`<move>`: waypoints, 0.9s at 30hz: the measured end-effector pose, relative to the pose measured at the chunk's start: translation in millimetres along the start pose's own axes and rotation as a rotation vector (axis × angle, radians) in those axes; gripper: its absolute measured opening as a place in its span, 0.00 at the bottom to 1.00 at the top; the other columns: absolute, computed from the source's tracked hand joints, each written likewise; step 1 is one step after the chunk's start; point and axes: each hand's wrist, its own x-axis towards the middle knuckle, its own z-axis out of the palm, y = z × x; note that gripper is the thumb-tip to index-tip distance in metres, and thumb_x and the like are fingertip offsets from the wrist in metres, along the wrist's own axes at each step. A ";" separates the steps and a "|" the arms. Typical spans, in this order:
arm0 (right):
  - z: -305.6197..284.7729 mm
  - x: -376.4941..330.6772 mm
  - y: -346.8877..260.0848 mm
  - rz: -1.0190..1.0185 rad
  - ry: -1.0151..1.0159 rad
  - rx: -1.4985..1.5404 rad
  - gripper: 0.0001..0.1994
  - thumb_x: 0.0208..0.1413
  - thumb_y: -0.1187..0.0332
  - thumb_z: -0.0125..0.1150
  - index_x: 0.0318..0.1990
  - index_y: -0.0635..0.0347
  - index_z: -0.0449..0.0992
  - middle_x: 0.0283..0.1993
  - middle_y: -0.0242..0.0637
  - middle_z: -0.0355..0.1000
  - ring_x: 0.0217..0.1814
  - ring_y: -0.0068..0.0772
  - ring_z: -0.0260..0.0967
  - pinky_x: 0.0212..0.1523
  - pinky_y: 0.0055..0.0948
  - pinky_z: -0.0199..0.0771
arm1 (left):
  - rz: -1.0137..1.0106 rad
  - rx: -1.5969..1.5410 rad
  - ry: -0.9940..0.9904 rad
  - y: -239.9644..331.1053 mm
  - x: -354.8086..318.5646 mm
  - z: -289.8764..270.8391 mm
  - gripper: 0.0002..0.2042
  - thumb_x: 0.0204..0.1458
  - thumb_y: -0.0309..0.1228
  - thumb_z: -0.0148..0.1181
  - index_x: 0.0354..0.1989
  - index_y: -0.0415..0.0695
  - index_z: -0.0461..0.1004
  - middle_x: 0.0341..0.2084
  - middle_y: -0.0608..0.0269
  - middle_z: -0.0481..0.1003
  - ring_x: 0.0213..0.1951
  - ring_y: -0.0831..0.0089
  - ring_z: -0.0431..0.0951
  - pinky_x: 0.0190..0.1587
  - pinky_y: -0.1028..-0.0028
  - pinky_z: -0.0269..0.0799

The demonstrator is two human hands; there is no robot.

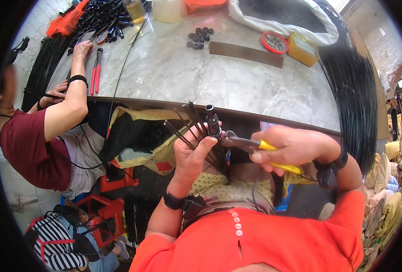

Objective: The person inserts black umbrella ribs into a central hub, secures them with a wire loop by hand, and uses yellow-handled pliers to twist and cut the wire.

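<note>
Counter: a grey marble-patterned counter (201,77) with a dark front edge curves across the upper half of the view.
Rod bundle: a thick sheaf of long black rods (353,99) lies over the counter's right end and hangs past its edge.
White sack: an open white sack (282,20) rests at the far side of the counter, with a round red dish (274,43) and a yellow box (302,49) just beside it.
Co-worker: a person in a maroon top sits at the left; one hand (82,49) is laid on the counter next to red-handled pliers (96,70).
Brown strip: a flat brown strip (246,54) lies mid-counter, near a small heap of dark fittings (199,37).
Right hand: the right hand (288,147) is closed round yellow-handled pliers (255,145), whose nose meets the black fitting.
Left hand: the left hand (193,154) is clenched on a fan of thin black ribs (189,131), thumb pressed up beside the fitting, below the counter's front edge.
Black fitting: a small black tubular fitting (212,120) stands upright at the top of the ribs, between the two hands.
</note>
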 end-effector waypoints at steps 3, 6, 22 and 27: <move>0.2 -2.4 -1.7 -0.010 0.012 -0.045 0.15 0.67 0.60 0.51 0.38 0.66 0.68 0.28 0.34 0.74 0.25 0.27 0.75 0.29 0.30 0.76 | 0.027 0.098 -0.021 -1.2 0.7 -1.9 0.15 0.58 0.30 0.62 0.49 0.32 0.75 0.42 0.55 0.80 0.42 0.76 0.78 0.49 0.73 0.72; -1.6 -3.3 -7.6 0.014 0.030 -0.070 0.15 0.67 0.60 0.51 0.39 0.66 0.68 0.28 0.34 0.74 0.26 0.27 0.75 0.29 0.30 0.76 | 0.064 0.186 -0.062 -2.4 -0.4 -4.3 0.13 0.61 0.28 0.59 0.50 0.32 0.75 0.41 0.57 0.80 0.41 0.76 0.78 0.48 0.75 0.72; 23.3 13.4 -17.5 0.065 0.166 0.053 0.14 0.67 0.62 0.50 0.40 0.67 0.67 0.27 0.33 0.71 0.22 0.24 0.72 0.23 0.29 0.73 | 0.139 0.333 0.212 -4.7 -8.7 14.9 0.10 0.63 0.28 0.57 0.47 0.34 0.78 0.36 0.64 0.79 0.38 0.80 0.75 0.43 0.77 0.71; 29.1 24.6 0.5 -0.087 0.181 0.150 0.14 0.68 0.62 0.49 0.39 0.67 0.66 0.27 0.33 0.71 0.22 0.23 0.71 0.23 0.28 0.72 | 0.097 0.181 0.149 -6.7 -3.8 -2.4 0.11 0.63 0.27 0.55 0.48 0.33 0.76 0.36 0.61 0.80 0.37 0.77 0.77 0.44 0.76 0.73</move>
